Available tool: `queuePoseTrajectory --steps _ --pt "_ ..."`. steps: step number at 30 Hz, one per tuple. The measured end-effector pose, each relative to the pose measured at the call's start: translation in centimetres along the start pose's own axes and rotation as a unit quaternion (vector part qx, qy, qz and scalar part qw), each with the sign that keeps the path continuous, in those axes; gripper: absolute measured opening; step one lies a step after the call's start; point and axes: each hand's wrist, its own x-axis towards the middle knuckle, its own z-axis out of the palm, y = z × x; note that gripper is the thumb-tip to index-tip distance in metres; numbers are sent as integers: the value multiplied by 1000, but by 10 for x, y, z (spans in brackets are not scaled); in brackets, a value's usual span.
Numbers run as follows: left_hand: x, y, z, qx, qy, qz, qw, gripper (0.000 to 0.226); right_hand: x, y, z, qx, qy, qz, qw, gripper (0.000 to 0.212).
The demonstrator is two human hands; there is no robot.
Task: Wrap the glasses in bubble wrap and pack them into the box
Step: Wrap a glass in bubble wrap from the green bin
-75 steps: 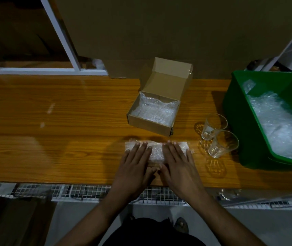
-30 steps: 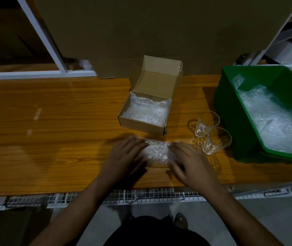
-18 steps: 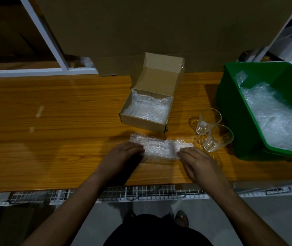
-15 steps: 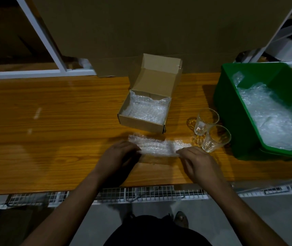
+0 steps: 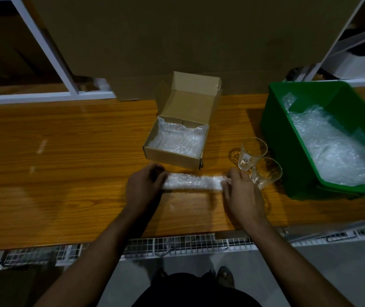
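A long roll of bubble wrap [image 5: 193, 182] lies across the wooden table [image 5: 66, 162] just in front of the open cardboard box [image 5: 172, 159]. My left hand [image 5: 145, 187] grips its left end and my right hand [image 5: 241, 191] pinches its right end. What is inside the roll is hidden. The box holds a bubble wrap lining and its lid stands open at the back. Two bare clear glasses [image 5: 251, 152] [image 5: 265, 172] stand right of the box, touching each other, close to my right hand.
A green plastic bin [image 5: 274, 120] with loose bubble wrap [image 5: 332, 151] sits at the right. A big cardboard sheet [image 5: 188, 41] leans behind the box. White frame bars [image 5: 50, 54] cross the back left. The table's front edge meets a wire grid [image 5: 177, 244].
My hands went from pressing flat on the bundle's middle to its two ends. The wrap now lies stretched out as a long narrow roll.
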Motion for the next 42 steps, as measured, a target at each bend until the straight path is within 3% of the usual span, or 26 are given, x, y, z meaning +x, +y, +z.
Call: queuePoseTrajectory --steps 3,6,9,11,13,17,23,25,27,29,31,32,34,35,37,39,42 --pt "-3 0 1 92 45 67 993 14 -1 1 2 -46 14 -32 998 28" --pt "-14 12 -3 124 95 192 969 16 -1 5 8 -96 24 -145 984 37" --pt "-34 35 5 145 0 300 943 38 1 5 9 -113 26 -193 974 32" --pt "-40 43 21 178 -57 335 923 39 2 5 9 -108 7 -187 976 30" --pt "-40 44 35 202 -88 327 919 41 2 8 8 -93 -18 -181 979 36" --pt "-33 37 38 169 -104 268 943 41 -3 16 4 -60 -49 -193 978 43" --pt "-16 42 28 162 -100 305 933 27 0 19 0 -61 -33 -194 978 29" --pt "-13 44 26 171 -112 320 925 28 1 13 -7 -16 -28 -185 982 22" --pt "-15 46 22 164 -119 299 932 25 3 3 -17 112 -5 -136 984 16" --pt "-18 49 18 78 -129 222 963 17 8 -3 -26 288 5 -48 956 20" --pt "-18 52 13 -89 -125 107 982 14 11 -11 -36 469 -23 33 882 33" --pt "-19 56 9 -189 -117 36 974 14 11 -15 -40 542 -55 71 836 43" --pt "-22 64 1 -360 -124 -86 921 16 9 -22 -42 594 -156 129 778 63" --pt "-24 68 -2 -412 -133 -118 894 16 7 -26 -42 585 -208 131 773 65" --pt "-26 71 -4 -460 -148 -141 864 18 4 -34 -40 556 -272 91 780 48" --pt "-28 72 -5 -477 -140 -147 855 19 2 -41 -36 539 -271 40 796 31" --pt "-29 72 -8 -466 -118 -135 866 16 3 -47 -34 538 -212 34 815 30"
